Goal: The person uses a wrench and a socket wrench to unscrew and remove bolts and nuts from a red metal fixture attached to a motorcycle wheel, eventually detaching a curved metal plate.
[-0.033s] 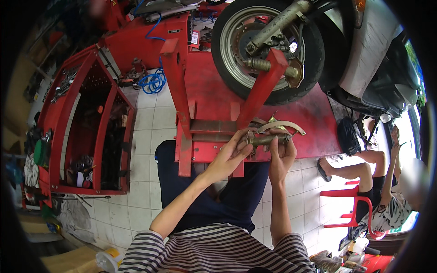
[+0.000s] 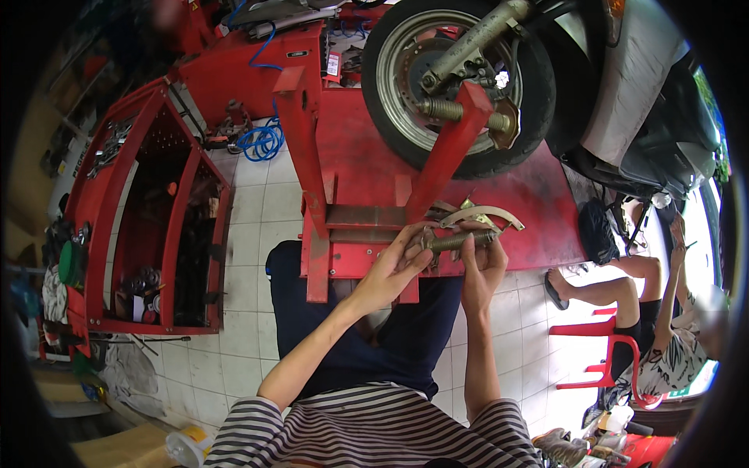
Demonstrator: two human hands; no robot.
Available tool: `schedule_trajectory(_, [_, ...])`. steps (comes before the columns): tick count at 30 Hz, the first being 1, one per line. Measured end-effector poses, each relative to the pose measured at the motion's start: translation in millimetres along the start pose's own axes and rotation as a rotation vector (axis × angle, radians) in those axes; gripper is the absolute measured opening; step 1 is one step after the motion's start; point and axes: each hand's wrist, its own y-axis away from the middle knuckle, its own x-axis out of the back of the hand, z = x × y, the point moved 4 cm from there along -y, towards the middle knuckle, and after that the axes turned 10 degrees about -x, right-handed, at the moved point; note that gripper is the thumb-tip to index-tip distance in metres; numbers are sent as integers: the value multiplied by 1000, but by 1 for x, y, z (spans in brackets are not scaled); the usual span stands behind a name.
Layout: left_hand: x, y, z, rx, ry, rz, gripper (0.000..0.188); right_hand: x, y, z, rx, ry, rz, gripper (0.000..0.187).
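Observation:
A thick threaded metal spindle lies level between my two hands, over the near edge of the red lift platform. My left hand is closed around its left end, which the fingers partly hide. The thumb and fingers of my right hand pinch it near its right end. Just beyond my fingers, a curved metal piece with brassy parts rests on the platform. Farther off, a similar threaded spindle with an end plate runs through the right upright of the red clamp frame, beside the wheel.
A motorcycle front wheel stands on the platform, with the bodywork to its right. An open red tool cabinet and a coiled blue hose are at left. At right, a person sits on a red chair.

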Motion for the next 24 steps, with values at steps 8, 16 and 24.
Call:
schedule_trajectory(8, [23, 49, -3, 148, 104, 228, 49, -26, 21, 22, -262, 11, -205, 29])
schedule_trajectory(16, [69, 61, 82, -275, -41, 339, 57, -107, -8, -16, -190, -80, -500, 33])
schedule_trajectory(24, [103, 72, 161, -542, -350, 453, 58, -168, -44, -54, 166, -32, -501, 67])
